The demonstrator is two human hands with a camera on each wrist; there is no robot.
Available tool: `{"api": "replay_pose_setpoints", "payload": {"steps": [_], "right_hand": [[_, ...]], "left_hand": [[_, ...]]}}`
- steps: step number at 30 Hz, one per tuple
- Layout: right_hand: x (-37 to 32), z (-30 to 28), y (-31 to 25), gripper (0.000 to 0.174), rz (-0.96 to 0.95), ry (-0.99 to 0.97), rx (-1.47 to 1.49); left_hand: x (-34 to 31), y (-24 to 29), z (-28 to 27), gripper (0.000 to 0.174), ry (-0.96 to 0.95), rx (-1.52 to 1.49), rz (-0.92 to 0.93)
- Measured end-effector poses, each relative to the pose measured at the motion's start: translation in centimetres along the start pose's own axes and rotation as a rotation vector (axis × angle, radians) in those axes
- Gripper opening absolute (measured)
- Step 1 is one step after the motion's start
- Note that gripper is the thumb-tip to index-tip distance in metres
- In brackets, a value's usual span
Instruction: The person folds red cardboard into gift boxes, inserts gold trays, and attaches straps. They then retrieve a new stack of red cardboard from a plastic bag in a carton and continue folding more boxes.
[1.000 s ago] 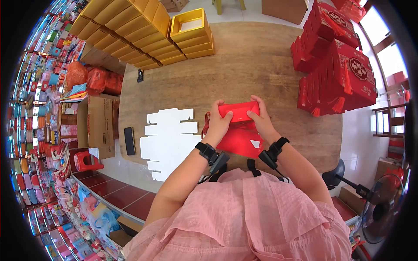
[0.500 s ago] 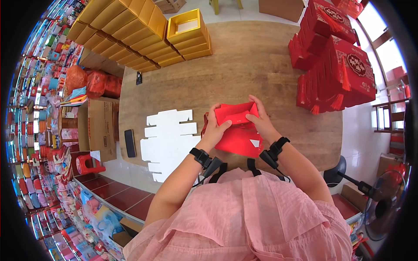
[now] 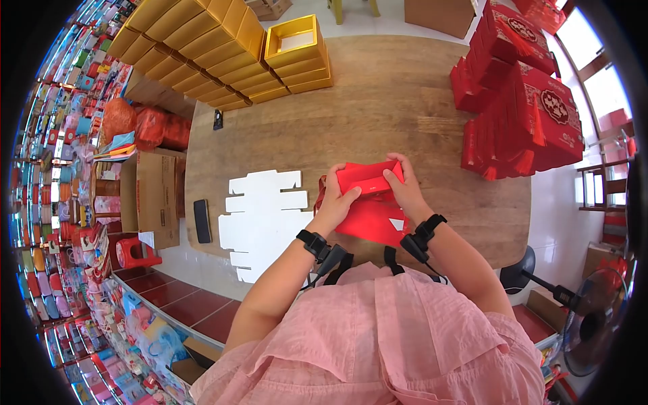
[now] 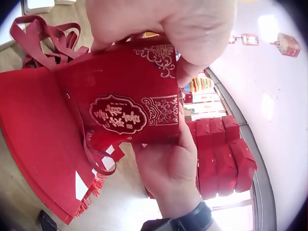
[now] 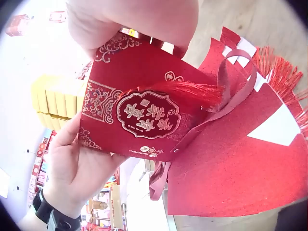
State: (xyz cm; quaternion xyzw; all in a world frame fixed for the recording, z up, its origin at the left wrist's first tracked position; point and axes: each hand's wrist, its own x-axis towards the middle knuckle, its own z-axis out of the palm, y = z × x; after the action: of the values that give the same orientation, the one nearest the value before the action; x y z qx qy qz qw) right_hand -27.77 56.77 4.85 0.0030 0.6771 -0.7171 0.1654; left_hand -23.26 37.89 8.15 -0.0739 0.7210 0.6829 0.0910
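Note:
Both hands hold a red gift box at the front middle of the table, with its open inside facing up in the head view. My left hand grips the left end, thumb along the near wall. At the other end my right hand grips it, its thumb at the near wall's top edge. The wrist views show gold patterns and a framed emblem on the outside, with a red tassel across it. Red card sheets lie below the box, beside dark red ribbon.
A flat white cardboard blank lies left of the hands, with a black phone beyond it. Stacked gold boxes stand at the back left. Red tasselled boxes are piled at the right. A fan stands off the right edge.
The red box has tipped so that its inside now shows between the walls. My left wrist has turned and shifted slightly left; both hands keep their hold.

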Motion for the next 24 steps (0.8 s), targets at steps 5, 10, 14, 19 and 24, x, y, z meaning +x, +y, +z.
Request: {"api": "replay_pose_setpoints", "payload": {"steps": [5,10,14,19,24], "right_hand": [[-0.2,-0.8,-0.5,0.054,-0.005,-0.033,0.156],[-0.7,-1.4,-0.4,0.071,-0.189,-0.1,-0.137],[1.5,-0.4,-5.7,0.081,-0.309,-0.148,-0.469],[10.5,3.8,-12.9,0.068,-0.337,-0.437,-0.475],[23.3,9.7,-17.4,0.059,-0.38,-0.224,-0.98]], "left_hand": [[0.0,-0.6,-0.4,0.062,0.036,0.192,0.064],[0.1,-1.5,-1.9,0.069,0.009,0.341,0.122],[-0.3,4.0,-3.9,0.074,0.015,0.288,0.125],[-2.5,10.7,-10.0,0.066,0.2,0.538,0.17],[-5.3,8.2,-13.9,0.049,0.39,-0.384,0.0]]}}
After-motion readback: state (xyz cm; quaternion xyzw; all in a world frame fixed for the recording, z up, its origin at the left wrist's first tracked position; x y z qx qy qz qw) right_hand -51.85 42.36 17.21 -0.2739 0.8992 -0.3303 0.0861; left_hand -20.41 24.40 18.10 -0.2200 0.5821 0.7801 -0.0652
